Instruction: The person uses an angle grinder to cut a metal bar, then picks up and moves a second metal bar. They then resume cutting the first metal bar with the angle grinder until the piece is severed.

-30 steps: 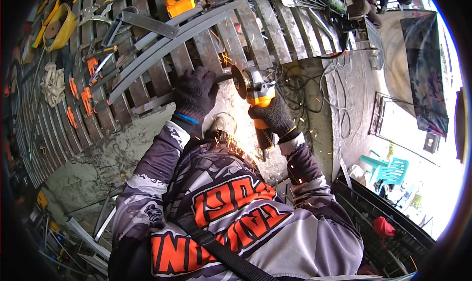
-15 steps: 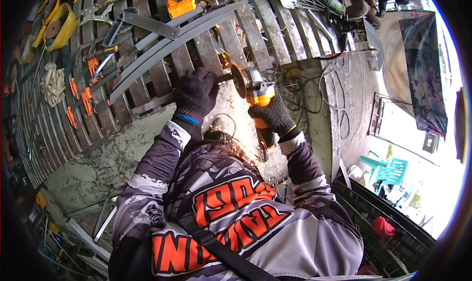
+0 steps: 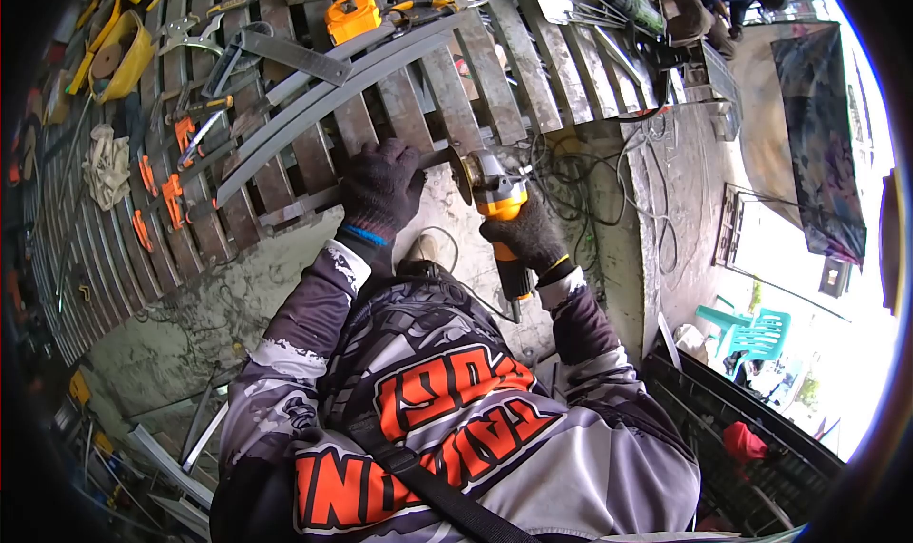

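Sparks gone since the earlier frames; grinder (image 3: 496, 201) has shifted slightly, its disc now at the edge of the slatted metal frame (image 3: 399, 96). Right hand (image 3: 526, 231), gloved, fingers wrapped tight round the orange body. Left hand (image 3: 382, 186) is closed on the side handle, just beside the disc. Risk as I see it: cable (image 3: 447, 258) loops near the body and could snag; disc could catch a slat edge and kick toward the left glove.
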`<state>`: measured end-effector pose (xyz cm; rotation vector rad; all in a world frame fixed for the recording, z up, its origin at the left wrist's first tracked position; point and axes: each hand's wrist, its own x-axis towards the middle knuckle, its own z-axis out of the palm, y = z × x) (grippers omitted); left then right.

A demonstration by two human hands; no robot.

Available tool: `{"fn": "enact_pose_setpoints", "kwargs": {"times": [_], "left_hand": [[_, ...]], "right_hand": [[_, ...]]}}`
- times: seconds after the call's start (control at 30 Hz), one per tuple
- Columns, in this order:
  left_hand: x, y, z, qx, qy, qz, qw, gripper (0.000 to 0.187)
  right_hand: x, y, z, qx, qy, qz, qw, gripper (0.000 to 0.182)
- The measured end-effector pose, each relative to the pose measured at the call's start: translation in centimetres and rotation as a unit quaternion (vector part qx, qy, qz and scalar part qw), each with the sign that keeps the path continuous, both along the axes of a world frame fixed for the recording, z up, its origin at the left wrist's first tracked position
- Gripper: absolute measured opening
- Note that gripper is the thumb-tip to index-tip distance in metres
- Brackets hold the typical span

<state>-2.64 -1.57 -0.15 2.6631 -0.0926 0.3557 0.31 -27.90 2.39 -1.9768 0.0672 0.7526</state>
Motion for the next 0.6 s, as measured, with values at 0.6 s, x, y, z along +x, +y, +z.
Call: {"fn": "enact_pose_setpoints", "kwargs": {"times": [0.6], "left_hand": [[0.2, 0.2, -0.5, 0.0, -0.015, -0.005, 1.0, 0.02]], "right_hand": [[-2.7, -0.3, -2.9, 0.019, 0.016, -0.054, 0.998, 0.076]]}}
